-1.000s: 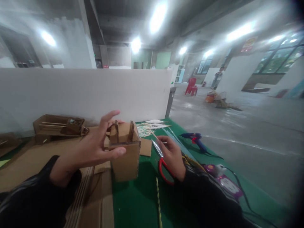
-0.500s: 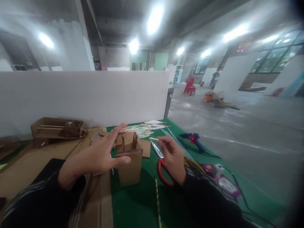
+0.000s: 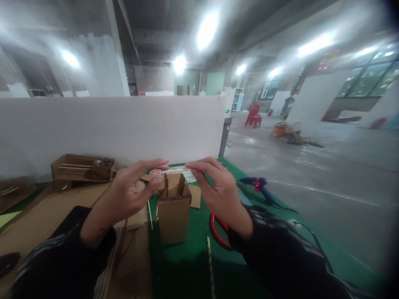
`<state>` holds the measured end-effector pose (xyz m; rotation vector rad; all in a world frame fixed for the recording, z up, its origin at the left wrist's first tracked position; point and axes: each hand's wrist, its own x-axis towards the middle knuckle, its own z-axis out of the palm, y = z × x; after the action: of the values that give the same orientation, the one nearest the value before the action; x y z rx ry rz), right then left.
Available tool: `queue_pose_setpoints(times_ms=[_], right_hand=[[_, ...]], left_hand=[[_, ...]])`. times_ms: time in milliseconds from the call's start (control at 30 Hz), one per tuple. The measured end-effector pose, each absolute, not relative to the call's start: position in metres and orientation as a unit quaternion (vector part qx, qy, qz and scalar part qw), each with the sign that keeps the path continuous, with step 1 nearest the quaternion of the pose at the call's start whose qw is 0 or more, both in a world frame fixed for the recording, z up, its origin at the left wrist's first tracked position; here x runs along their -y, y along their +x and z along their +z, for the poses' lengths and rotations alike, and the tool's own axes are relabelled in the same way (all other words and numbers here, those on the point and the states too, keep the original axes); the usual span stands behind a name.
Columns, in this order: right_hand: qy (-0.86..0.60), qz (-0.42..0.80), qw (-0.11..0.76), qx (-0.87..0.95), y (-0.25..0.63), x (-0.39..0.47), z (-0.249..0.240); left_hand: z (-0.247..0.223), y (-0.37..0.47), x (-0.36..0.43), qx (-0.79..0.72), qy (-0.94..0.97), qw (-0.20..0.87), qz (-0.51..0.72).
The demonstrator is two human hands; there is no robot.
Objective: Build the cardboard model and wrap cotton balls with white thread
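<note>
An open-topped cardboard box (image 3: 173, 222) stands upright on the green table, thin inner strips showing at its top. My left hand (image 3: 131, 189) is raised at the box's upper left corner, thumb and fingers apart, nothing seen between them. Above and right of the box, my right hand (image 3: 218, 182) is closed in a pinch; the short wooden stick from the earlier frame is hard to separate from the pale sticks (image 3: 190, 176) behind. Under my right wrist lie scissors with red handles (image 3: 218, 232), blades hidden. A twisted yellowish stick (image 3: 209, 257) lies nearer me.
A blue hot glue gun (image 3: 257, 185) with a red light lies at the right, its cable trailing along the table. Cardboard sheets (image 3: 77, 201) and a cardboard assembly (image 3: 82, 168) are at the left. A white panel (image 3: 124, 133) stands behind. A person (image 3: 288, 104) is far off.
My right hand has moved up and left, towards the box top. My left hand has shifted from around the box's rim to its upper left. The view has tilted slightly.
</note>
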<state>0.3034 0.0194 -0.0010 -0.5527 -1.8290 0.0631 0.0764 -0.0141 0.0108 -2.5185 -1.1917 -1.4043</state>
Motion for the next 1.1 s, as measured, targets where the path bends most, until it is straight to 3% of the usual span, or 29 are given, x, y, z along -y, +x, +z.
queue_pose_setpoints(times_ms=[533,1100], right_hand=[[-0.223,0.044,0.552,0.802,0.303,-0.022,-0.007],[-0.246,0.004,0.505,0.827,0.313,-0.019,-0.001]], left_hand=[[0.017,0.072,0.012,0.329,-0.823,0.101,-0.452],[0.018,0.072,0.013,0.337,-0.824,0.095,-0.445]])
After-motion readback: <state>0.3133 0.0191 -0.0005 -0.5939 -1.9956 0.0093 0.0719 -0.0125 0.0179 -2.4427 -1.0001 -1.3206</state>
